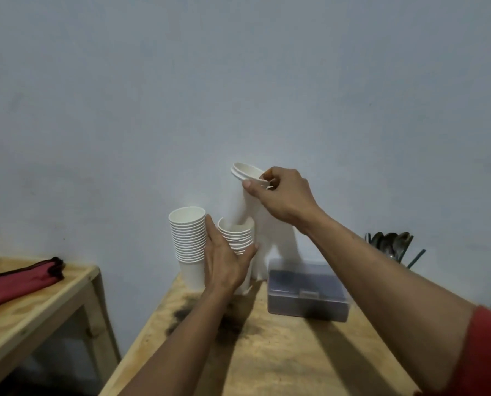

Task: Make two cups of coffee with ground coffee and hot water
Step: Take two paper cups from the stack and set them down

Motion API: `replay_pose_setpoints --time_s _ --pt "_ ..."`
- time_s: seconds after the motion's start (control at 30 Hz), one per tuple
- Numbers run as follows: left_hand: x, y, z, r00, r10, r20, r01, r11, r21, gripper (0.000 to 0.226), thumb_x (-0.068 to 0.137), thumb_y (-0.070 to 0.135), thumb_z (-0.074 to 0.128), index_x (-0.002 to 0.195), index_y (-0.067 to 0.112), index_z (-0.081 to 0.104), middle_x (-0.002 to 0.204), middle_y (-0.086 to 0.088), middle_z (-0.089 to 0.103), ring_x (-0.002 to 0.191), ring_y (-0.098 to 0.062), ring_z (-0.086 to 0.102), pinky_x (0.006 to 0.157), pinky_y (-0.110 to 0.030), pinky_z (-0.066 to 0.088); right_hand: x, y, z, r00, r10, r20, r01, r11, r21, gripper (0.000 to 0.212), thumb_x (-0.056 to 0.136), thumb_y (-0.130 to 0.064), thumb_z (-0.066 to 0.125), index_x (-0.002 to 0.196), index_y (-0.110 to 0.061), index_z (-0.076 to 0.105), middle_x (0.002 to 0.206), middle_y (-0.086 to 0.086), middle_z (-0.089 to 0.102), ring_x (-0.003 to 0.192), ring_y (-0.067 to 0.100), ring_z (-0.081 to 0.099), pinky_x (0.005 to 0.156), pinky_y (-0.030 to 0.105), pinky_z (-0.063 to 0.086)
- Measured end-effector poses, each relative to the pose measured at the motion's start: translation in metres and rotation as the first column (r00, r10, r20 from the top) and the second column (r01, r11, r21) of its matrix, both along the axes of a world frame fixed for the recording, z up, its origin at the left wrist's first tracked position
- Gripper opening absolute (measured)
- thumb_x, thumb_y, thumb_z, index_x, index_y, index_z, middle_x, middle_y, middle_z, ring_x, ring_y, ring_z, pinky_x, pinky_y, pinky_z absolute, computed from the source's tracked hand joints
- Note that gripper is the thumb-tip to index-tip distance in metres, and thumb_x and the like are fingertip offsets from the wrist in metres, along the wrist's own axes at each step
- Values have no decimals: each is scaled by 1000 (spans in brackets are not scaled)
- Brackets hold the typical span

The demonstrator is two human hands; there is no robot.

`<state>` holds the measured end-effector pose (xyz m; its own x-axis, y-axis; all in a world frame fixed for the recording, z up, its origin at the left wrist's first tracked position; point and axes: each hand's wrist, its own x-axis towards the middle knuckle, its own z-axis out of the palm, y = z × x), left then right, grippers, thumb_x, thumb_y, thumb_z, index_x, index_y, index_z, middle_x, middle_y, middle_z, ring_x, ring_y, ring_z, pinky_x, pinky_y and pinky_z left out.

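Two stacks of white paper cups stand at the back of the wooden table (281, 352), against the wall. My left hand (227, 261) wraps around the right stack (238, 237) and holds it steady. The left stack (187, 241) stands untouched beside my fingers. My right hand (281, 192) pinches the rims of nested paper cups (242, 195) and holds them tilted above the right stack, their bottom still just inside its top cup. From the rims they look like two cups.
A grey plastic box with a clear lid (307, 292) lies to the right of the cups. Spoons (390, 242) stand in a holder at the far right. A red cloth pouch (21, 281) lies on a lower wooden shelf at left.
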<state>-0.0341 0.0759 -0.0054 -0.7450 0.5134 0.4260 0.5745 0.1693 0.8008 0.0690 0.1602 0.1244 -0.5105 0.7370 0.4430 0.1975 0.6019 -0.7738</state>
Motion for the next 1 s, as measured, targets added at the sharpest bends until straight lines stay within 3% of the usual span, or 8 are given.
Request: replay_pose_setpoints --time_s 0.13,0.23,0.33,0.47,0.6,0.7,0.87,1.0 --pt "29 -19 12 998 53 -29 -50 994 101 122 76 56 80 161 18 2 169 -4 10 153 -27 14 116 -30 14 31 -5 28 999 -7 -53 4 998 -57 47 82 -56 76 109 -18 72 101 0 67 83 10 60 63 21 42" --pt "52 -38 31 998 43 -52 -31 979 203 115 74 62 78 160 21 14 165 -3 24 149 -23 25 111 -28 21 62 -16 36 999 28 -18 -30 996 -86 41 81 -54 78 102 -19 73 98 0 68 82 12 61 69 26 49" --pt "66 -55 51 998 -44 -49 53 980 190 112 70 64 80 157 23 22 158 -1 39 142 -19 39 110 -35 36 87 -32 27 993 68 94 -63 996 -56 38 82 -51 79 102 -19 72 101 1 69 91 16 64 76 34 56" --pt "87 -81 59 984 -179 -25 180 978 105 106 66 55 87 152 24 34 125 9 58 110 -9 57 89 -29 49 115 -66 0 975 111 192 -97 992 -76 35 79 -50 81 95 -20 74 98 1 72 90 17 66 73 33 55" --pt "104 -107 34 965 -258 41 251 960 122 83 63 34 95 134 27 52 110 12 68 95 -4 68 77 -25 58 132 -92 -31 963 104 249 -85 993 -87 35 74 -52 84 89 -21 75 95 -2 75 92 13 70 78 33 57" --pt "114 -122 11 959 -271 84 261 958 119 80 60 25 96 128 28 54 108 9 71 92 -6 70 78 -38 60 140 -107 -48 955 91 282 -73 995 -72 37 71 -56 86 87 -23 75 94 -3 75 92 13 68 69 25 48" --pt "117 -141 -27 975 -201 91 200 980 23 80 59 32 97 128 19 58 113 0 71 98 -20 68 79 -46 58 152 -123 -58 995 38 97 -22 987 -157 36 74 -49 87 88 -19 73 91 -2 76 78 7 67 59 19 44" --pt "107 -156 -49 980 -132 147 133 991 0 76 59 33 98 124 14 62 116 -5 71 100 -24 66 83 -46 57 174 -124 -54 996 -86 -37 78 983 -167 35 66 -45 92 80 -23 69 82 -2 76 74 11 71 64 29 54"
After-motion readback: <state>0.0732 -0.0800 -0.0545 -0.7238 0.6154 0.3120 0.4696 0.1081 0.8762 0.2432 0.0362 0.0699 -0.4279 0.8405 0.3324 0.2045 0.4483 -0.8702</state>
